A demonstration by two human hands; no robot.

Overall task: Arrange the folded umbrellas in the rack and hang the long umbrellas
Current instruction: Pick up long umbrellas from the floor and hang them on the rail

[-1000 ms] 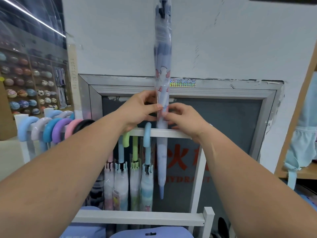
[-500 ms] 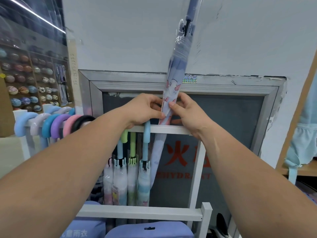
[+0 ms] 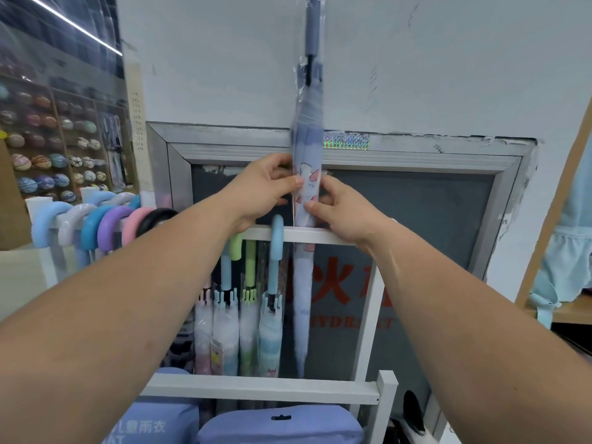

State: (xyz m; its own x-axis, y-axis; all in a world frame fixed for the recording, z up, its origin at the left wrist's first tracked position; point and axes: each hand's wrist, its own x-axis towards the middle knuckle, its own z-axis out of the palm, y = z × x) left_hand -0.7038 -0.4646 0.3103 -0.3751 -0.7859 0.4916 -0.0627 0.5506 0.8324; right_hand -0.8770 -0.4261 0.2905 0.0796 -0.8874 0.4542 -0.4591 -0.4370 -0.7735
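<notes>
We see two bare hands meeting just above a white rail [image 3: 330, 234]. The left hand [image 3: 266, 190] and the right hand [image 3: 339, 209] each pinch one long lilac umbrella [image 3: 306, 139] wrapped in clear plastic. It stands upright and crosses behind the rail, its handle end high above and its tip well below. Just left of it, four wrapped umbrellas [image 3: 270, 331] hang below the rail. Farther left of the rail, six curved handles [image 3: 112, 222] sit in a row: blue, white, blue, purple, pink, black.
</notes>
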